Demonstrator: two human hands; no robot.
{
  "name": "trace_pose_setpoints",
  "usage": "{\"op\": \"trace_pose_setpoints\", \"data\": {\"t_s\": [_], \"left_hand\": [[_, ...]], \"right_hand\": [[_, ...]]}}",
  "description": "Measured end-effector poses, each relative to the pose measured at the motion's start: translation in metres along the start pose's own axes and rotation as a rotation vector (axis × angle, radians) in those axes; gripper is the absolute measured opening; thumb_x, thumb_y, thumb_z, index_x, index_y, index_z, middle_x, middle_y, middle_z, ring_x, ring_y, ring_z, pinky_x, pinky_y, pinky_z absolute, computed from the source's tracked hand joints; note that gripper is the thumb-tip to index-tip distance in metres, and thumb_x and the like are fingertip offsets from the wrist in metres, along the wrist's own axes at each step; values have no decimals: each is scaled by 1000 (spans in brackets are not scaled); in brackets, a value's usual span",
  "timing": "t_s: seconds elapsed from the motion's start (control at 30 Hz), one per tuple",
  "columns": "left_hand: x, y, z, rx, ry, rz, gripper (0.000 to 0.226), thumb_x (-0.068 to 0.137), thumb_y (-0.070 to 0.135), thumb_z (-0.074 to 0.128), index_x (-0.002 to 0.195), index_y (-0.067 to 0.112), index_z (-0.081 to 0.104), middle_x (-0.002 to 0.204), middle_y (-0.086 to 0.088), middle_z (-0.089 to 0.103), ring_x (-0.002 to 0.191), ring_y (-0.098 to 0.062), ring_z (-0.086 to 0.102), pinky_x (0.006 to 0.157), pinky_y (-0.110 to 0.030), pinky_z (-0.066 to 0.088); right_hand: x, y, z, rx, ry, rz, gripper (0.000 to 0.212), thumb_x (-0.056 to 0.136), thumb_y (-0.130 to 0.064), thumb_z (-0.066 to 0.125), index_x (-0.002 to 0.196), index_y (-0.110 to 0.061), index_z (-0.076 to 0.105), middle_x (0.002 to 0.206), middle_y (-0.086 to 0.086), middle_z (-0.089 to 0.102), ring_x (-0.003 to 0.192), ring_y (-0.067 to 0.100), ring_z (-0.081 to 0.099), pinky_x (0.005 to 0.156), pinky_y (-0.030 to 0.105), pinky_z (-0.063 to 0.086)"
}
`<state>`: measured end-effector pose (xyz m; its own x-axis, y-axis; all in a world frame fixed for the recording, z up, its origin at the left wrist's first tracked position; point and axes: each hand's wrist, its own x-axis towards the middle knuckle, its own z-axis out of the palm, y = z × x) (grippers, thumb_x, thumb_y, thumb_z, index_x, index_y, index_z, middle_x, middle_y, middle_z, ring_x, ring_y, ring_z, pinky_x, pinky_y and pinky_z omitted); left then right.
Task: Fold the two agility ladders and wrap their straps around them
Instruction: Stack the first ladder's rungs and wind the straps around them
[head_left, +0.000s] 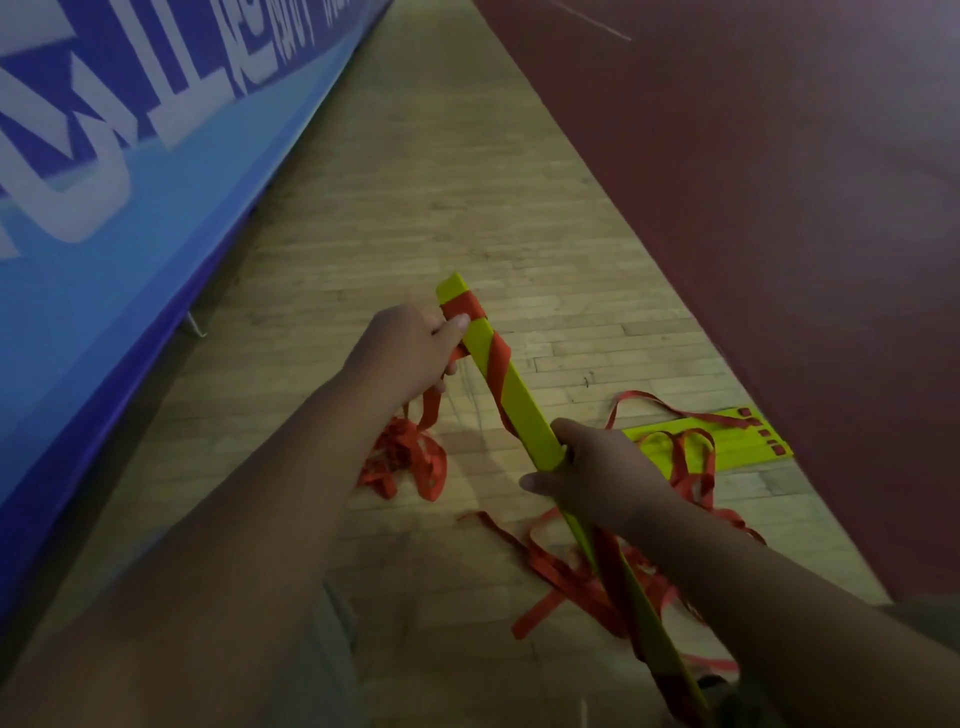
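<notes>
A stack of yellow-green ladder rungs (524, 400) is held up off the floor, tilted away from me. A red strap (496, 364) winds around its far end in two turns. My left hand (410, 353) holds the strap near that end, thumb pressed on the top turn. My right hand (597, 478) grips the stack at its middle. Loose red strap hangs from my left hand down to a heap (410, 462) on the floor. The second ladder (711, 436), folded flat, lies on the floor to the right, with its red strap (685, 467) loose over it.
Wooden floorboards (441, 182) run ahead. A blue banner wall (130, 182) borders the left side. A dark red mat (753, 182) covers the floor on the right, its edge beside the second ladder. More tangled red strap (566, 566) lies under my right forearm.
</notes>
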<state>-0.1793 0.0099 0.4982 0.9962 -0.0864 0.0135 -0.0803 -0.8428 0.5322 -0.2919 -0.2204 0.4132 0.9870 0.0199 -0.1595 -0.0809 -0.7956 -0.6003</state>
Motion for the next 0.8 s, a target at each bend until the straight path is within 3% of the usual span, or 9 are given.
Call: {"op": "trace_pose_setpoints", "data": {"t_s": [0.2,0.37,0.47,0.57,0.7,0.8], "left_hand": [[-4,5,7,-125,-70,-16,62,100,76,53,81,24,80,69,5,78,68,-9,76,70,-32,54],[-1,4,9,-298,-72,-65,55,99,67,62,80,20,82,67,5,77,64,-11,73,69,-31,50],[5,0,0,-531,-150,-63,49,96,63,69,86,18,85,78,-1,80,65,-10,67,68,-33,49],[11,-7,-9,-725,-200,-32,38,99,54,72,90,20,83,87,-2,76,69,-10,63,63,-29,47],[12,-15,-16,-749,-264,-36,35,106,47,67,107,16,82,94,-1,75,69,-11,66,61,-25,53],[11,-18,-19,-701,-279,-54,34,106,49,67,103,20,82,93,0,78,74,-16,74,66,-30,56]], "right_hand": [[-5,-8,8,-133,13,-32,30,97,-46,80,118,-35,61,87,-10,66,78,12,64,62,32,50],[-5,-12,8,-188,13,-40,27,98,-49,75,117,-35,62,90,-10,69,84,16,67,67,32,51],[0,-11,4,-39,-80,13,34,95,-57,76,113,-29,69,95,-6,75,87,16,71,79,38,61],[5,-11,-6,223,-248,93,36,92,-58,80,107,-26,74,93,-4,74,85,16,71,78,38,58],[5,-5,-14,390,-377,92,36,89,-50,83,109,-22,74,97,0,70,99,20,73,90,45,62],[5,-2,-17,379,-372,55,38,86,-51,87,101,-19,75,91,3,74,90,19,72,84,47,61]]}}
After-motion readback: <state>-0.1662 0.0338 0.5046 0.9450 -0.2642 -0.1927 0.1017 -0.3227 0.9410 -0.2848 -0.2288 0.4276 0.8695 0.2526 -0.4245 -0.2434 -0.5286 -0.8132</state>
